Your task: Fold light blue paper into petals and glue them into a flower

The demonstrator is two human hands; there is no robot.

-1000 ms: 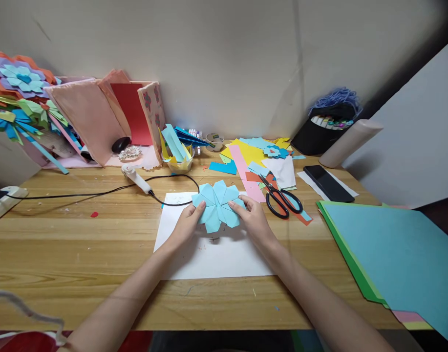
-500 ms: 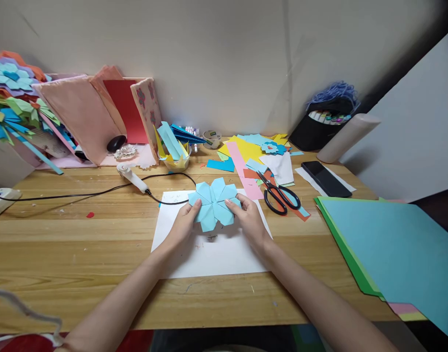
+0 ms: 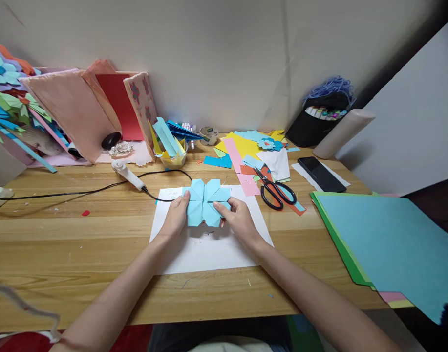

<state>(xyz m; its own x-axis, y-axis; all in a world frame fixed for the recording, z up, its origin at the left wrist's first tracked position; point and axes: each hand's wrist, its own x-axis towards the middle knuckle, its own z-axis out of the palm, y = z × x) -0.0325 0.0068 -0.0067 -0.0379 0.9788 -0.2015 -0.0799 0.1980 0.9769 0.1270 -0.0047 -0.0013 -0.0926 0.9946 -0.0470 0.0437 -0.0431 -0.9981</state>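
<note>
A light blue folded paper flower (image 3: pixel 203 203) is held just above a white sheet of paper (image 3: pixel 209 259). My left hand (image 3: pixel 175 215) pinches its left edge, thumb on top. On the opposite side my right hand (image 3: pixel 240 220) grips the flower's right edge, its thumb lying over a petal and its fingers underneath. The side facing up shows broad square-cornered petals meeting at creases in the middle. Small marks show on the white sheet below the flower. Black-handled scissors (image 3: pixel 277 191) lie to the right of my right hand, on paper scraps.
A white glue gun (image 3: pixel 128 175) with a black cord lies behind my left hand. A phone (image 3: pixel 321 173), a stack of coloured paper (image 3: pixel 385 239) and a black marker holder (image 3: pixel 315 120) are on the right. A cup of paper pieces (image 3: pixel 174 159) stands at the back.
The paper flower's other face now shows: pointed petals were up before, square-cornered ones now. Both hands still hold its sides. The whole view has shifted slightly.
</note>
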